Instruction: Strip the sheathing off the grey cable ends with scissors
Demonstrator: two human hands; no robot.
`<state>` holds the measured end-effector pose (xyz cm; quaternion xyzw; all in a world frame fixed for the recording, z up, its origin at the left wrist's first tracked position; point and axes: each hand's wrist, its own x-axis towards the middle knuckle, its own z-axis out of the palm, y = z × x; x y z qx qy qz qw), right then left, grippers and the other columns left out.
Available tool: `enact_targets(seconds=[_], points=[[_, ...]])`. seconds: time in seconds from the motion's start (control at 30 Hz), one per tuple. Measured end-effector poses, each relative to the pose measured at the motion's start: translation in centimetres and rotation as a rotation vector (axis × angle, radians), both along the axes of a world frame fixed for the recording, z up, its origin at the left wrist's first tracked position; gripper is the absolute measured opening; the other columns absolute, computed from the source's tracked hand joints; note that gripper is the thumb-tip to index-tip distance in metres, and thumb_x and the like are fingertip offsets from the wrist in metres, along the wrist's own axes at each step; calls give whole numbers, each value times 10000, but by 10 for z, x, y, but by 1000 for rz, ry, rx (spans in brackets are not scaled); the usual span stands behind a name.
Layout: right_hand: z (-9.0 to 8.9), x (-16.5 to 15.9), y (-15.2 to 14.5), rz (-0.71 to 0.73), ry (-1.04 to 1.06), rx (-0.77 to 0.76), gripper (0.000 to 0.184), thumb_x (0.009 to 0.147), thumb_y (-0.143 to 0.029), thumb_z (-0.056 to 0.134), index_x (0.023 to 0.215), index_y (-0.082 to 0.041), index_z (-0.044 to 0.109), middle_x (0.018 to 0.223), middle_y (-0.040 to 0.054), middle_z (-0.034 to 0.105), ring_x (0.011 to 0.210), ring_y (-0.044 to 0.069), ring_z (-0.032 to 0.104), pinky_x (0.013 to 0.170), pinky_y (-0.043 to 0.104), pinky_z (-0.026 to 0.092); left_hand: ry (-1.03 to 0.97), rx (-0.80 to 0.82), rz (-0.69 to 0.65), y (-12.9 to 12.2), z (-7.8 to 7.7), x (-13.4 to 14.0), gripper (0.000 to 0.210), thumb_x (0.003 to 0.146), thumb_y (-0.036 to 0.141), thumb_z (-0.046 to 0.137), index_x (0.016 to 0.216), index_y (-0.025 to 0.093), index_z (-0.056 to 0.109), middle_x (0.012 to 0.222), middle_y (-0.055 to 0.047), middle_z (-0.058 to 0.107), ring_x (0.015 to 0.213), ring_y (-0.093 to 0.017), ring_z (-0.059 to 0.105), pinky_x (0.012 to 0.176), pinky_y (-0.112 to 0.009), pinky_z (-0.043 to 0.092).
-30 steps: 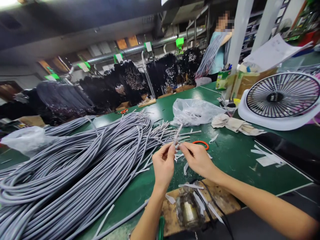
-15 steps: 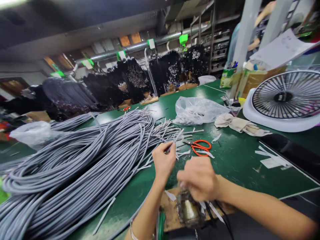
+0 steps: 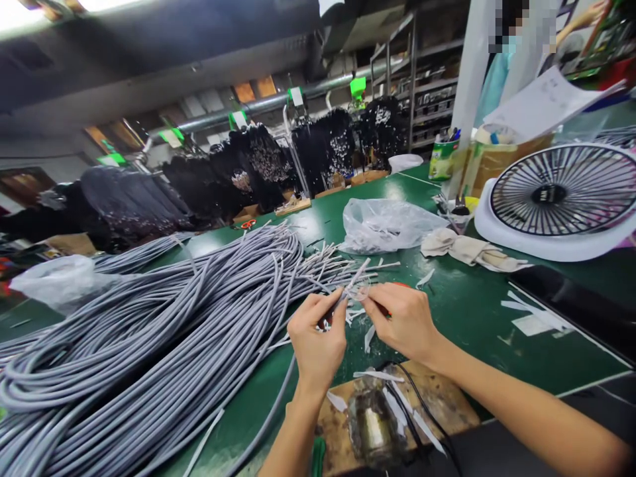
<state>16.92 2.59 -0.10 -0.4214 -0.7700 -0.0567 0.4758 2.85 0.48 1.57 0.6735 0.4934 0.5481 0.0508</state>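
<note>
My left hand (image 3: 318,334) is closed in a pinch on a grey cable (image 3: 279,404), which trails down behind my wrist toward the table's near edge. At the cable's end, my right hand (image 3: 403,319) pinches thin whitish material (image 3: 358,290), too fine to make out clearly. The fingertips of both hands almost meet. Beside them on the left lies a large bundle of grey cables (image 3: 199,331) with pale ends. Orange-handled scissors are mostly hidden behind my right hand. Below the hands, a metal piece (image 3: 375,424) with a rounded bright face sits on a wooden board (image 3: 447,397).
White scraps (image 3: 534,311) and a dark flat object (image 3: 576,308) lie at right. Behind are a plastic bag (image 3: 390,225), cloth gloves (image 3: 470,250) and a white fan (image 3: 556,195). Another scissors (image 3: 247,225) lies at the back. A person's sleeve (image 3: 494,83) shows beyond the pillar.
My right hand has moved up and away from the metal piece to the cable end at my left hand, now covering the scissors. White strips on the board are more exposed.
</note>
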Motion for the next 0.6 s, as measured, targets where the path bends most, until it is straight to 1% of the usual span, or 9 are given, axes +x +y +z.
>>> enact_targets(seconds=[0.13, 0.33, 0.43, 0.5, 0.6], points=[[2, 1, 0, 12, -24, 12, 219, 860, -232, 460, 819, -155, 661, 729, 31, 684, 669, 140, 613, 621, 234, 377, 52, 22, 16, 0, -1, 1, 176, 766, 169, 574, 901, 168, 688, 625, 8, 550, 512, -79, 421, 504, -202, 358], [8, 5, -2, -24, -84, 12, 227, 851, -235, 458, 778, -159, 659, 635, 27, 637, 596, 130, 560, 568, 243, 322, 87, 44, 44, -2, -3, 3, 191, 772, 154, 559, 918, 173, 681, 637, 5, 555, 528, -80, 434, 524, -200, 371], [8, 6, -2, 12, -61, -14, 229, 849, -234, 454, 763, -157, 652, 640, 29, 629, 599, 125, 544, 575, 241, 321, 86, 50, 46, -2, -4, 4, 194, 771, 152, 556, 917, 178, 681, 632, 6, 552, 523, -80, 433, 518, -199, 374], [8, 5, -1, 59, -15, -86, 242, 847, -249, 455, 719, -154, 638, 607, 21, 605, 561, 117, 513, 556, 240, 313, 91, 58, 31, -1, -5, 5, 194, 767, 143, 560, 918, 164, 681, 631, 4, 550, 519, -79, 437, 514, -196, 375], [6, 4, 3, 179, 152, -328, 313, 853, -306, 439, 633, -152, 601, 507, -4, 522, 469, 98, 423, 487, 235, 279, 115, 68, -5, -1, -6, 5, 192, 760, 127, 565, 912, 142, 682, 628, 1, 544, 520, -77, 446, 516, -190, 375]])
